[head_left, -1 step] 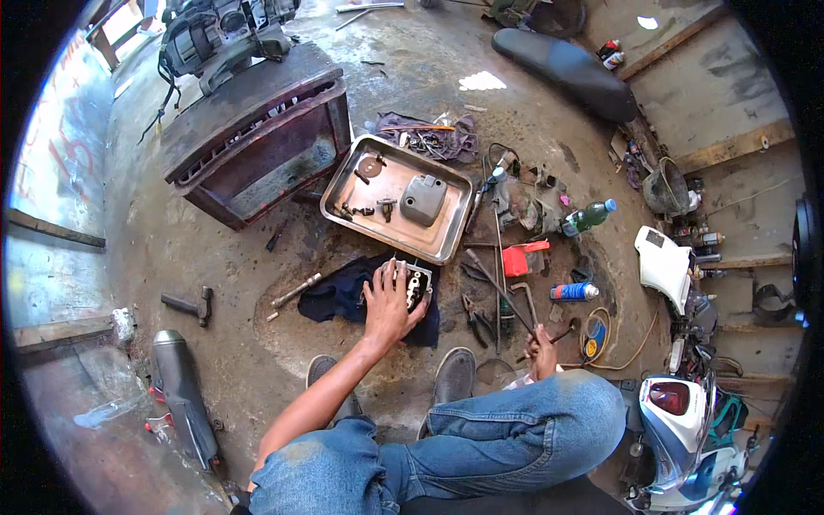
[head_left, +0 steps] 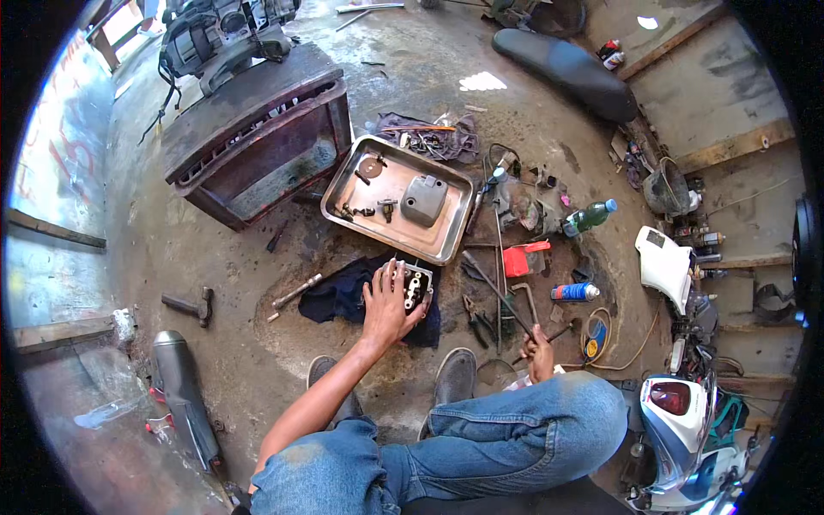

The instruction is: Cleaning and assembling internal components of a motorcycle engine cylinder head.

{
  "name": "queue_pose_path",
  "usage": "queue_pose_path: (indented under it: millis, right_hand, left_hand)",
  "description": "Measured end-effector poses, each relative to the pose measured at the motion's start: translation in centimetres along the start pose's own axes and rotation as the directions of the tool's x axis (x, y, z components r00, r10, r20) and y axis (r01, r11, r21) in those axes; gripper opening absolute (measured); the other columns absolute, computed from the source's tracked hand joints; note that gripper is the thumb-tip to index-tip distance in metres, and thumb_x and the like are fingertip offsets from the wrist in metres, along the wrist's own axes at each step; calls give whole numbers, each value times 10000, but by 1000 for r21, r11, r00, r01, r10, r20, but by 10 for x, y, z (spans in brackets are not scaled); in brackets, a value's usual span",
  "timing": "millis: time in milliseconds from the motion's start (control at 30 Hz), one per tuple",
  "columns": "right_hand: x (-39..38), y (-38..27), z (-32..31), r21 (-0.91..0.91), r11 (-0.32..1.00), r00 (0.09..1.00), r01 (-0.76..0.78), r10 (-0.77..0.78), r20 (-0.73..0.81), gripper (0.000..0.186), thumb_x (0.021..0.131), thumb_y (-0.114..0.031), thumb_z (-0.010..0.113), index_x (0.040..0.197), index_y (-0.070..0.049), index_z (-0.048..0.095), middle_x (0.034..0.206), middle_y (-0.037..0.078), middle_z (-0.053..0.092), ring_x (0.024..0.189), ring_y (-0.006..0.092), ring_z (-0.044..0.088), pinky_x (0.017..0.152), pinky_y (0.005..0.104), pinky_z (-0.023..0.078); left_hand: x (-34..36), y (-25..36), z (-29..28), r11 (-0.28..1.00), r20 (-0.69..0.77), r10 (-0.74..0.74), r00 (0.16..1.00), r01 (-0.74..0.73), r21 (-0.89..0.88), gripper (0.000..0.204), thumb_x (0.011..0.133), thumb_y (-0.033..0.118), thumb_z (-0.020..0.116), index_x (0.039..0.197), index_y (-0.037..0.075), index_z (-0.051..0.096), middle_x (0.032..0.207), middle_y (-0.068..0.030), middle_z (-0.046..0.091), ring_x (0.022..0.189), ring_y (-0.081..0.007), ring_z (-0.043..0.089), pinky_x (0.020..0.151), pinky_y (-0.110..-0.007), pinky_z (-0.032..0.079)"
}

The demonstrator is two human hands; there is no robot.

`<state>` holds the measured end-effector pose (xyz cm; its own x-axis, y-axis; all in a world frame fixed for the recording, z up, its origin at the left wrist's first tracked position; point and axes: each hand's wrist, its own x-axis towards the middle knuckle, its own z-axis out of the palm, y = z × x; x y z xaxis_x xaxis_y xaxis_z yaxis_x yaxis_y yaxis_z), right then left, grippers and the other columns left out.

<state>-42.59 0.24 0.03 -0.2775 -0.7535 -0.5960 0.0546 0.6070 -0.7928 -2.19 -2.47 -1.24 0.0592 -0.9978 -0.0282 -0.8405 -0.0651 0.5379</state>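
My left hand (head_left: pixel 389 300) grips a small metal engine part (head_left: pixel 418 283), apparently a cylinder head, which lies on a dark cloth (head_left: pixel 330 300). In my right hand (head_left: pixel 536 350) is a long dark metal bar (head_left: pixel 495 292) with a crosspiece, angled toward the middle of the floor. Just beyond the engine part, a steel tray (head_left: pixel 448 239) holds a cover and several small parts. Beside the bar lie pliers (head_left: pixel 479 319), a red box (head_left: pixel 520 258) and a spray can (head_left: pixel 573 292).
A dark wooden stand (head_left: pixel 257 146) carries an engine. A hammer (head_left: pixel 193 305) and muffler (head_left: pixel 180 395) lie at left, a metal rod (head_left: pixel 292 296) nearer. Around the right are a seat (head_left: pixel 562 73), a white panel (head_left: pixel 661 262), a green bottle (head_left: pixel 588 219) and scooter parts (head_left: pixel 674 429).
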Motion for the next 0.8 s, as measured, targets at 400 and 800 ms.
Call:
queue_pose_path:
  millis: [400,800]
  right_hand:
    - [0,58,47,-55,995,977,-85,73,-199,276,983,-198,702,1182,-30,609,1109,136,665,975,280,679,952,446,510]
    - [-58,-24,209,-546,216,562,810,-553,615,497,983,-219,686,1473,-182,608,1466,200,443,1426,418,404,1213,532,319]
  left_hand:
    - [-6,-40,3,900,86,172,981,-122,-418,665,1109,294,474,1660,23,219,1698,-235,272,1578,-388,266,1217,-586,282]
    - [-8,-44,-4,926,164,148,975,-79,-370,960,1017,534,610,1686,44,125,1723,-228,210,1594,-397,221,1257,-574,229]
